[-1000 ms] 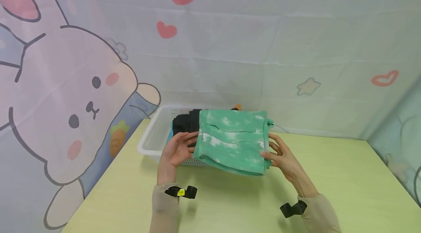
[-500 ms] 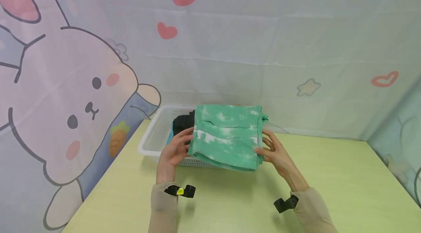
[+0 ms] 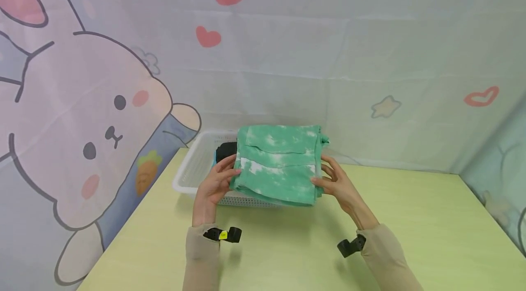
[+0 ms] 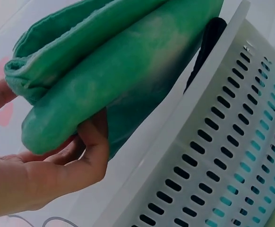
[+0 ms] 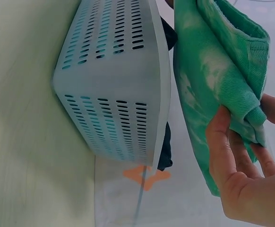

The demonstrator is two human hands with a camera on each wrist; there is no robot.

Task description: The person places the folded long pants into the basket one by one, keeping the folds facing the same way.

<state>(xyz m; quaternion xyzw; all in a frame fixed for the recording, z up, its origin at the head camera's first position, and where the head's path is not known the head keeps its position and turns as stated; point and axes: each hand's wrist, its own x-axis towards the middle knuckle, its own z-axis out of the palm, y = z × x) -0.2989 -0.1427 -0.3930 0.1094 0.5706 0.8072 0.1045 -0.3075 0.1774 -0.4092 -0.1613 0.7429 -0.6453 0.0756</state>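
Note:
A folded green garment (image 3: pixel 277 163) with white tie-dye blotches is held up over the white plastic basket (image 3: pixel 186 183) in the head view. My left hand (image 3: pixel 210 187) grips its left side, thumb on top and fingers curled beneath the fold in the left wrist view. On the opposite side, my right hand (image 3: pixel 343 190) pinches the garment's edge between thumb and fingers. In the right wrist view the folded layers (image 5: pixel 222 80) stand just above the basket's rim. Black cloth (image 3: pixel 225 151) inside the basket shows past the garment's left edge; the rest of the contents is largely hidden.
The slotted basket wall (image 4: pixel 213 156) lets light-blue cloth show through in the left wrist view. The basket stands on a pale yellow-green table (image 3: pixel 411 218), close to a printed backdrop (image 3: pixel 390 53) with a rabbit and hearts.
Both hands have carried the green garment left and slightly farther back, so it covers more of the basket and black cloth. My left fingers have come onto its left edge.

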